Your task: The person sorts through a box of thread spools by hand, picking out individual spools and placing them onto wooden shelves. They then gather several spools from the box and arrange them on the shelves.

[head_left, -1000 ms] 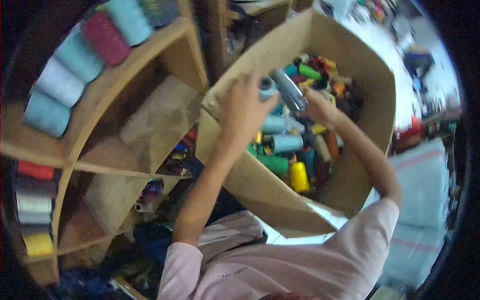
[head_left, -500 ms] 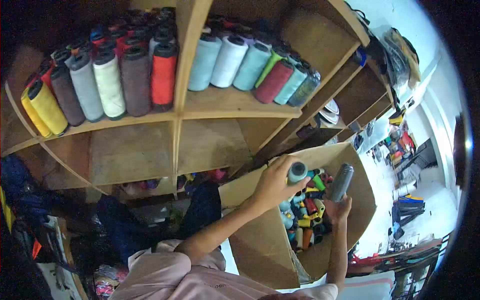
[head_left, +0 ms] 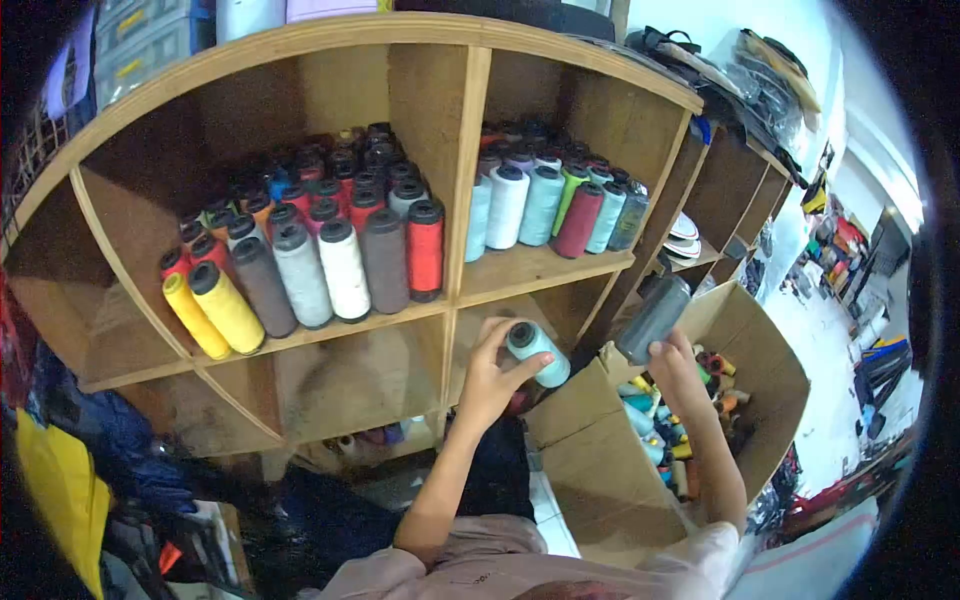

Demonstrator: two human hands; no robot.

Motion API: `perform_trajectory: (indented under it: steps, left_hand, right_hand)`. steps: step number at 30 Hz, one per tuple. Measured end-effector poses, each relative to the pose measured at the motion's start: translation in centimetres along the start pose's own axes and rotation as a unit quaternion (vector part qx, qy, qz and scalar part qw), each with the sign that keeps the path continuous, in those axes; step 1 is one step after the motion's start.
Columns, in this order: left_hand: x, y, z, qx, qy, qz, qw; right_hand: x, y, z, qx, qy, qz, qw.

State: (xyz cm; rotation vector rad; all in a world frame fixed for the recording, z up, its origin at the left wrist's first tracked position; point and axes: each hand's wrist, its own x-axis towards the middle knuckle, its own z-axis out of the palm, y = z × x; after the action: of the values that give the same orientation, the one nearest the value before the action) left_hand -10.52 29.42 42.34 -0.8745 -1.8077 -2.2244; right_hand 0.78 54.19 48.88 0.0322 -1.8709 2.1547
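My left hand (head_left: pixel 492 372) is closed around a light blue thread spool (head_left: pixel 550 368), its dark end tipped up toward me. In my right hand (head_left: pixel 676 372) a dark grey thread spool (head_left: pixel 652 320) stands tilted, gripped near its lower end. Both hands are in front of the shelf, the right one above the near side of an open cardboard box (head_left: pixel 590 450). Inside the box lie many loose spools (head_left: pixel 648 418) in mixed colours, partly hidden by my right forearm.
A wooden shelf (head_left: pixel 462 180) holds upright spools in two compartments: yellow, grey, white and red ones (head_left: pixel 345 270) at left, pale blue, white and maroon ones (head_left: pixel 545 205) at right. Plastic drawers (head_left: pixel 150 50) stand on top. Dark bags (head_left: pixel 690 65) lie at upper right.
My view has swung up and left, showing more shelf. Both hands, still holding their spools, have risen from the box toward the shelf, the left one now outside the box.
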Motion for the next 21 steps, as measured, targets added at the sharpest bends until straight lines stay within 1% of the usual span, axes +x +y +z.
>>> perform_trajectory:
  steps: [2, 3, 4, 5, 6, 8, 9, 10, 12, 13, 14, 15, 16, 17, 18, 19, 20, 21]
  left_hand:
    - [-0.6, 0.7, -1.5, -0.117, -0.014, -0.011, 0.993]
    - [-1.2, -0.8, -2.5, -0.182, -0.041, -0.058, 0.981]
    - [-1.9, -0.7, -3.1, -0.179, -0.046, -0.060, 0.981]
    - [-2.5, -0.7, -3.5, -0.307, -0.053, -0.099, 0.945]
    - [-2.9, -0.4, -3.8, -0.430, -0.057, -0.136, 0.890]
    - [-2.7, 1.0, -2.9, -0.376, -0.044, -0.079, 0.922]
    - [-2.8, 1.3, -2.8, -0.357, -0.037, -0.036, 0.933]
    - [-3.1, 1.4, -3.2, -0.346, -0.038, -0.026, 0.937]
    - [-3.7, 1.5, -3.8, -0.324, -0.039, -0.006, 0.945]
    - [-4.2, 1.8, -4.6, -0.338, -0.097, -0.038, 0.935]
    - [-4.6, 1.9, -5.0, -0.353, -0.152, -0.069, 0.921]
    - [-4.6, 1.3, -5.0, -0.366, -0.159, -0.066, 0.915]
    - [-4.6, 1.0, -5.2, -0.368, -0.149, -0.066, 0.916]
    - [-4.3, 1.0, -5.5, -0.351, -0.141, -0.079, 0.922]
    - [-4.1, 1.2, -5.7, -0.333, -0.134, -0.094, 0.929]
    - [-4.1, 2.3, -5.6, -0.311, -0.100, -0.080, 0.942]
    - [-4.2, 2.0, -5.6, -0.310, -0.095, -0.080, 0.943]
    - [-4.2, 1.8, -5.7, -0.333, -0.068, -0.084, 0.937]
  right_hand:
    - [0.2, 0.2, 1.9, -0.115, 0.013, 0.023, 0.993]
    - [0.3, -0.5, 3.3, -0.159, -0.024, 0.006, 0.987]
    - [0.5, -0.5, 4.5, -0.157, -0.059, 0.003, 0.986]
    - [0.5, -0.5, 6.0, -0.162, -0.084, -0.016, 0.983]
    - [0.5, -0.7, 7.5, -0.169, -0.110, -0.034, 0.979]
    - [0.2, -0.6, 10.0, -0.165, -0.117, -0.029, 0.979]
    - [0.1, -0.5, 11.0, -0.165, -0.128, -0.024, 0.978]
    - [0.2, -0.2, 11.8, -0.163, -0.128, -0.020, 0.978]
    - [0.3, 0.3, 13.2, -0.200, -0.167, -0.039, 0.965]
    - [0.3, 0.5, 13.9, -0.270, -0.183, -0.086, 0.941]
    - [0.3, 0.6, 14.5, -0.271, -0.189, -0.081, 0.940]
    - [0.4, 0.6, 15.2, -0.307, -0.184, -0.089, 0.929]
    - [0.5, 0.7, 15.8, -0.343, -0.181, -0.099, 0.916]
    - [0.6, 1.6, 16.1, -0.347, -0.162, -0.110, 0.917]
    - [1.0, 2.4, 16.2, -0.347, -0.170, -0.108, 0.916]
    - [1.3, 3.2, 16.1, -0.386, -0.162, -0.162, 0.894]
    - [1.6, 3.7, 16.2, -0.423, -0.151, -0.217, 0.867]
    - [1.6, 3.1, 16.5, -0.461, -0.156, -0.237, 0.841]
